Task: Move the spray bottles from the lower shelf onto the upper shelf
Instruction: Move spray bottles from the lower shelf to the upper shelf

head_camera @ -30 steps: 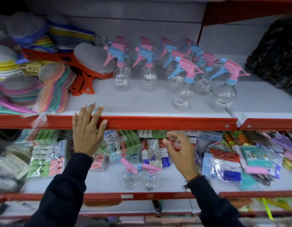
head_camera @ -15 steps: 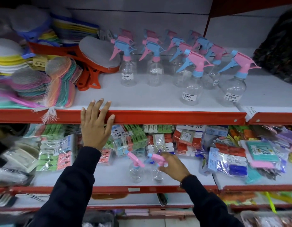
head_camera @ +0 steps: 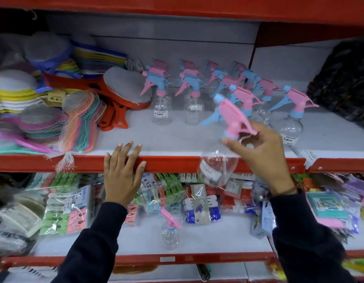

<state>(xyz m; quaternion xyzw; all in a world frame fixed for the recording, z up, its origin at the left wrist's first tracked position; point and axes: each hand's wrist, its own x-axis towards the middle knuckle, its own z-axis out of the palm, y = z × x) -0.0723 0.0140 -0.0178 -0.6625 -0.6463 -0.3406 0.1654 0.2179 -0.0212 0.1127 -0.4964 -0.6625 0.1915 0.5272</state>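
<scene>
My right hand (head_camera: 262,156) grips a clear spray bottle (head_camera: 217,168) by its pink-and-blue trigger head, tilted, in front of the upper shelf's red front edge (head_camera: 177,164). Fingers spread, my left hand (head_camera: 122,172) rests flat on that same edge and holds nothing. One clear spray bottle (head_camera: 170,233) with a pink trigger still stands on the lower shelf (head_camera: 207,240). Several matching spray bottles (head_camera: 197,99) stand in rows on the upper shelf (head_camera: 166,137), from the middle to the right.
Netted sponges (head_camera: 54,123) and an orange-handled brush (head_camera: 119,99) fill the upper shelf's left side. A dark bundle (head_camera: 344,84) sits at its far right. Bagged clothes pegs (head_camera: 64,207) and packets (head_camera: 324,207) crowd the back of the lower shelf.
My right hand closed on one lower-shelf bottle's trigger head and lifted it up to the upper shelf's front edge. The left hand stayed on the edge.
</scene>
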